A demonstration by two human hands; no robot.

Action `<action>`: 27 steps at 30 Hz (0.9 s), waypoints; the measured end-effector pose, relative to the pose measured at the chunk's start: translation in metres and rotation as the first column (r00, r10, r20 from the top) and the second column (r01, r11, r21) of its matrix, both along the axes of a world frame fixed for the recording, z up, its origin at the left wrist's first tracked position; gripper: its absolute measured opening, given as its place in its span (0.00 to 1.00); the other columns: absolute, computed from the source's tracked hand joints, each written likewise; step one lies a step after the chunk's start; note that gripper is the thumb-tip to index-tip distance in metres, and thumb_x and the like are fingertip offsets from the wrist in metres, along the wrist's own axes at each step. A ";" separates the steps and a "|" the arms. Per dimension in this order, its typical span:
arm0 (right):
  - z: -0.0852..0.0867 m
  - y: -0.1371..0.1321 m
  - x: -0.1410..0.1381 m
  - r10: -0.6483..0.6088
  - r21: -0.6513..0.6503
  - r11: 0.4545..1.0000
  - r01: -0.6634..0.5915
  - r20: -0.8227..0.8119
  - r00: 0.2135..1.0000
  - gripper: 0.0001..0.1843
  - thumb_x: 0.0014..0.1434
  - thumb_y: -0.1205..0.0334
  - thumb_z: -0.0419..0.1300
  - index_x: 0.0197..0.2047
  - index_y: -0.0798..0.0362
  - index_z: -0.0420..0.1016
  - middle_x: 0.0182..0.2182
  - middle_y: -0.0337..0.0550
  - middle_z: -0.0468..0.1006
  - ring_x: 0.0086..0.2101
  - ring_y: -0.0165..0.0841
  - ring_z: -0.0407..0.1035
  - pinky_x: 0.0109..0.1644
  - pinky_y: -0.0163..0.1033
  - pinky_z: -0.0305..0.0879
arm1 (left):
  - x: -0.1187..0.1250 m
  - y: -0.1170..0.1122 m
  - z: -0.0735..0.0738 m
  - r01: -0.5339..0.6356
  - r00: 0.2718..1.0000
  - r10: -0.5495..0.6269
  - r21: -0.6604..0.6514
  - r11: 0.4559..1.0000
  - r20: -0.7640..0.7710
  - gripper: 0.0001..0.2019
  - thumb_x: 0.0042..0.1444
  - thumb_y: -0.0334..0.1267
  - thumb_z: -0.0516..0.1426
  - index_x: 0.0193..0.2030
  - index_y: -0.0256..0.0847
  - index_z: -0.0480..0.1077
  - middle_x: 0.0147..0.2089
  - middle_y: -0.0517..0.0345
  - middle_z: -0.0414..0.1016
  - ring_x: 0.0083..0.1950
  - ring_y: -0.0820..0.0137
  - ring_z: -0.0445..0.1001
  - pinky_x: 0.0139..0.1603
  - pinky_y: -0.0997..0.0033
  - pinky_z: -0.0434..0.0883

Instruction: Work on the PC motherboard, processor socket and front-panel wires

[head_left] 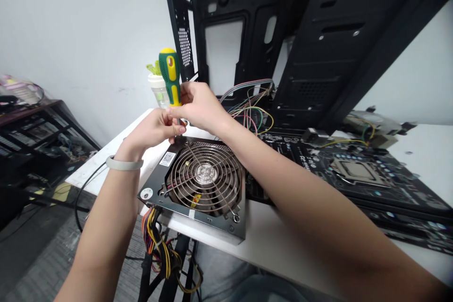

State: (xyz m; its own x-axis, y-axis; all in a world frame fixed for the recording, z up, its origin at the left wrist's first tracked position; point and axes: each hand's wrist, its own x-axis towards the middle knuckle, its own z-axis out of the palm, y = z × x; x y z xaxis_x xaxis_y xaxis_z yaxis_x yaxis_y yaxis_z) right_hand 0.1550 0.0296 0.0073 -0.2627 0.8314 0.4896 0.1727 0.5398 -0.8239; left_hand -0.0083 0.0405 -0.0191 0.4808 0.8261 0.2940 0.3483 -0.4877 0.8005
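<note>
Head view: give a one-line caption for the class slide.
The left hand and right hand hold a screwdriver above a computer power supply.

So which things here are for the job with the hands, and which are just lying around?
For the job: right hand, left hand, green-and-yellow screwdriver, power supply.

Just lying around: motherboard, computer case, plastic bottle.
</note>
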 end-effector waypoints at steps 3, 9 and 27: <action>0.000 0.000 0.000 -0.020 0.005 1.000 0.020 0.011 1.000 0.09 0.45 0.71 0.64 0.32 0.55 0.70 0.32 0.41 0.78 0.37 0.37 0.73 0.46 0.46 0.71 | 0.000 0.000 0.001 0.006 1.000 -0.006 -0.006 1.000 -0.008 0.14 0.43 0.43 0.68 0.22 0.38 0.70 0.16 0.61 0.67 0.16 0.76 0.65 0.16 0.77 0.63; 0.002 -0.002 0.001 -0.040 0.014 0.999 0.039 0.041 0.998 0.09 0.45 0.71 0.64 0.32 0.55 0.71 0.32 0.40 0.78 0.36 0.36 0.73 0.45 0.45 0.71 | 0.002 -0.001 0.004 0.011 0.999 -0.012 -0.015 1.000 -0.050 0.12 0.45 0.42 0.66 0.23 0.38 0.71 0.16 0.61 0.68 0.16 0.76 0.65 0.17 0.77 0.65; 0.003 -0.007 0.007 -0.154 0.157 0.965 0.210 -0.306 0.939 0.10 0.49 0.66 0.64 0.32 0.52 0.64 0.30 0.38 0.73 0.34 0.34 0.72 0.46 0.47 0.72 | 0.001 -0.028 0.008 -0.135 0.959 0.118 0.051 0.989 0.256 0.15 0.51 0.47 0.63 0.36 0.37 0.72 0.32 0.56 0.74 0.26 0.79 0.67 0.26 0.78 0.64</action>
State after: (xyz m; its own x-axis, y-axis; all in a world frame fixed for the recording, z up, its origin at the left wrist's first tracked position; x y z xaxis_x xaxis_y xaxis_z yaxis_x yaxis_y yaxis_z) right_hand 0.1624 0.0226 0.0104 0.0601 0.7391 0.6709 0.0522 0.6689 -0.7416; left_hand -0.0078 0.0121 -0.0111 0.2769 0.8494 0.4493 0.2022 -0.5086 0.8369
